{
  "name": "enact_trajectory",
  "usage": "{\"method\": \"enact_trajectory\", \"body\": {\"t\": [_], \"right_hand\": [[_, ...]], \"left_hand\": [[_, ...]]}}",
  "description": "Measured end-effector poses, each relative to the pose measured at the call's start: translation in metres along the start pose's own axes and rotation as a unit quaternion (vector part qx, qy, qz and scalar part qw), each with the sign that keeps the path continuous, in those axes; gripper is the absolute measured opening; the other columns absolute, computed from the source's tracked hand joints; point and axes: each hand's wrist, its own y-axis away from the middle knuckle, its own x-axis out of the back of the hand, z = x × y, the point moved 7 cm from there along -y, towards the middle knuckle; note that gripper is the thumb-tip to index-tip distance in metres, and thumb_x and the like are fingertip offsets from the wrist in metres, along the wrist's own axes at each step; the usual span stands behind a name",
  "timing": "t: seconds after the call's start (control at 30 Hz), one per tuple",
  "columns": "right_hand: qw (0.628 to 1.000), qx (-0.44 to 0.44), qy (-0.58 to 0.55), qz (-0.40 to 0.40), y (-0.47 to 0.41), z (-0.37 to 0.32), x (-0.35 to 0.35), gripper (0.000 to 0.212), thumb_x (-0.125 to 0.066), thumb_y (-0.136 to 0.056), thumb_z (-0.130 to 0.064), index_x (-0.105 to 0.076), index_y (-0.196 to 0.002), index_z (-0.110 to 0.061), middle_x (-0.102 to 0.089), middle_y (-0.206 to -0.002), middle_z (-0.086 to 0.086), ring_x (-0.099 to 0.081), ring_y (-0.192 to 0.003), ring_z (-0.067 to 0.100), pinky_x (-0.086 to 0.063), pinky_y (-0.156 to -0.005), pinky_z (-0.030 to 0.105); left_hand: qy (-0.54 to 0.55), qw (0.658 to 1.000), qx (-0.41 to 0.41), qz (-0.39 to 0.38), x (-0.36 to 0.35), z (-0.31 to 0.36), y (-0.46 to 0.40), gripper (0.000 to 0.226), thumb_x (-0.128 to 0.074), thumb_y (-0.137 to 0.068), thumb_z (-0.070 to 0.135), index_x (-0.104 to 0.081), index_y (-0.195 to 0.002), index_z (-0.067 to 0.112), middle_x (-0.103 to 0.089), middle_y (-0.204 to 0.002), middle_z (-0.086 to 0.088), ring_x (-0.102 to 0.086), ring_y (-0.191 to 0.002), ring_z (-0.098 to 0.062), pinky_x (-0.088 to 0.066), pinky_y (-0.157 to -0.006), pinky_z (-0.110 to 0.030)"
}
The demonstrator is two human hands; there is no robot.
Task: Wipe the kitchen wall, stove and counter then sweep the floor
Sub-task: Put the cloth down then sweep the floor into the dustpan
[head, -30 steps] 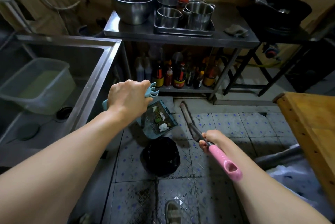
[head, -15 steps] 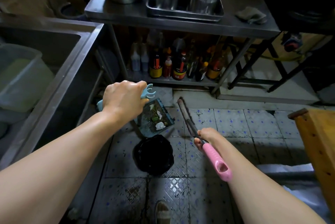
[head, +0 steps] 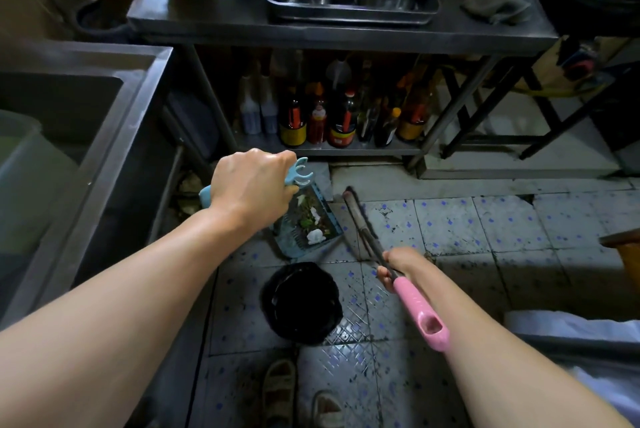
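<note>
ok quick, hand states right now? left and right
Left hand: closed around the blue dustpan handle, dustpan holding scraps.
Right hand: closed around the broom shaft, just above its pink grip.

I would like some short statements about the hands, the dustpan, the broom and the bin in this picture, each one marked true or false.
1. The left hand grips the blue dustpan by its handle. True.
2. The dustpan is empty. False: it holds scraps and bits of white litter.
3. The right hand holds the broom above its pink grip. True.
4. The black-lined bin stands on the steel table. False: it stands on the tiled floor, below the dustpan.
</note>
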Motion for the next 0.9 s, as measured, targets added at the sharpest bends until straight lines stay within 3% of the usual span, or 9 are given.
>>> {"method": "enact_trajectory", "body": {"t": [0.43, 0.67, 0.9], "right_hand": [[0.999, -0.029, -0.015, 0.007, -0.05, -0.011, -0.013, 0.019, -0.029, -0.097, 0.0, -0.042, -0.111, -0.001, -0.043, -0.057, 0.01, -0.037, -0.019, 0.011, -0.033, -0.028, 0.012], [1.0, -0.024, -0.014, 0.005, -0.075, -0.026, -0.017, 0.017, -0.03, -0.098, 0.001, -0.042, -0.109, -0.001, -0.042, -0.061, 0.01, -0.036, -0.02, 0.01, -0.033, -0.028, 0.012], [1.0, -0.004, 0.006, 0.011, -0.099, -0.052, -0.03, 0.026, -0.032, -0.097, 0.004, -0.046, -0.118, 0.005, -0.042, -0.068, 0.012, -0.036, -0.019, 0.01, -0.034, -0.028, 0.013]], "left_hand": [[-0.016, 0.997, -0.036, -0.062, -0.064, -0.006, -0.037, 0.021, -0.055, -0.088, 0.041, -0.054, -0.097, 0.022, -0.065, -0.09, -0.003, -0.059, -0.087, -0.03, -0.032, -0.061, -0.031], [-0.014, 0.997, -0.019, -0.07, -0.089, -0.007, -0.054, 0.017, -0.056, -0.085, 0.036, -0.045, -0.083, 0.023, -0.063, -0.083, -0.002, -0.058, -0.08, -0.029, -0.031, -0.059, -0.031], [-0.014, 0.999, 0.001, -0.049, -0.096, -0.019, -0.077, 0.02, -0.059, -0.084, 0.041, -0.056, -0.092, 0.023, -0.064, -0.084, -0.003, -0.059, -0.081, -0.03, -0.029, -0.059, -0.031]]}}
